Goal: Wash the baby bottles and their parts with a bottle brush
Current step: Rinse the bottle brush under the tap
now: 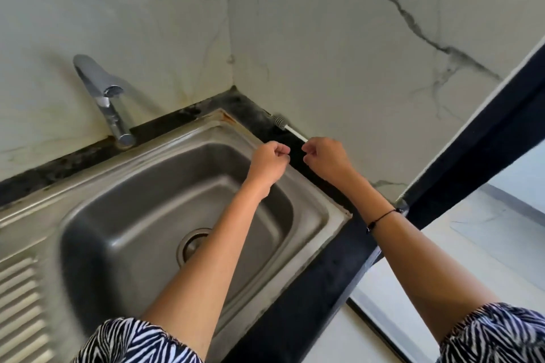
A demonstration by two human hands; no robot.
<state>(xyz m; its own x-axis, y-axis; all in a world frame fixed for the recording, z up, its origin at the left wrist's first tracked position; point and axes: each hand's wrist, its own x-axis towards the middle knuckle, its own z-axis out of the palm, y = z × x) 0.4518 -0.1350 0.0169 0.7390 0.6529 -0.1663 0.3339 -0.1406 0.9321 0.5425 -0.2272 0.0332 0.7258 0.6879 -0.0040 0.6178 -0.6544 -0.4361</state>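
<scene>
the thin white-handled bottle brush with a dark bristle tip (285,128) lies on the black counter strip (298,298) at the far right, against the marble wall. the right hand (327,158) is curled just near its handle end; whether it touches is unclear. the left hand (269,160) is curled, seemingly empty, above the steel sink's rim (330,200).

No readable text, label, brand, number or sign anywhere in view. Sink (182,186), tap (103,97), marble wall (324,23): all unmarked.
</scene>
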